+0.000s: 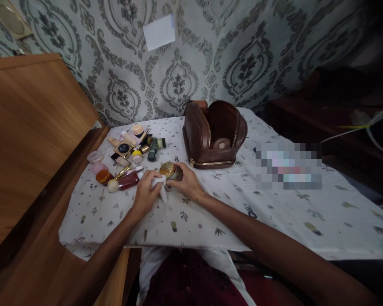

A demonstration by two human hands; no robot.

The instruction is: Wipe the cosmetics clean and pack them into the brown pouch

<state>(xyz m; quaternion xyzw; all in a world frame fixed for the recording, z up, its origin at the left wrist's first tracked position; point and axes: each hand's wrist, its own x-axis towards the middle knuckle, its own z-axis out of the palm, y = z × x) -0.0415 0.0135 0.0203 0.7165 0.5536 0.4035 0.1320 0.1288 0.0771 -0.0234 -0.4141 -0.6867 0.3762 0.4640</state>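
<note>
My right hand (pixel 188 183) is wrapped round a small round jar (pixel 168 170) with a shiny gold lid and a darker side, held just above the cloth-covered table. In my left hand (pixel 147 191) a crumpled white wipe (pixel 161 189) is pinched, and it touches or nearly touches the jar's near left side. Close by on the left lie a bottle of dark red liquid (pixel 128 181), an orange-brown jar (pixel 104 177) and a dark green tube (pixel 152 149). Whatever print the jar bears is too small to read.
An unzipped brown leather bag (pixel 196 136) stands at the back middle. Several cosmetics, among them a black-and-gold compact (pixel 124 148) and a yellow-lidded jar (pixel 137 156), cluster at the left. A wooden panel (pixel 35 114) borders the left side; a blurred-out item (pixel 289 166) lies right on the patterned tablecloth (pixel 210 225).
</note>
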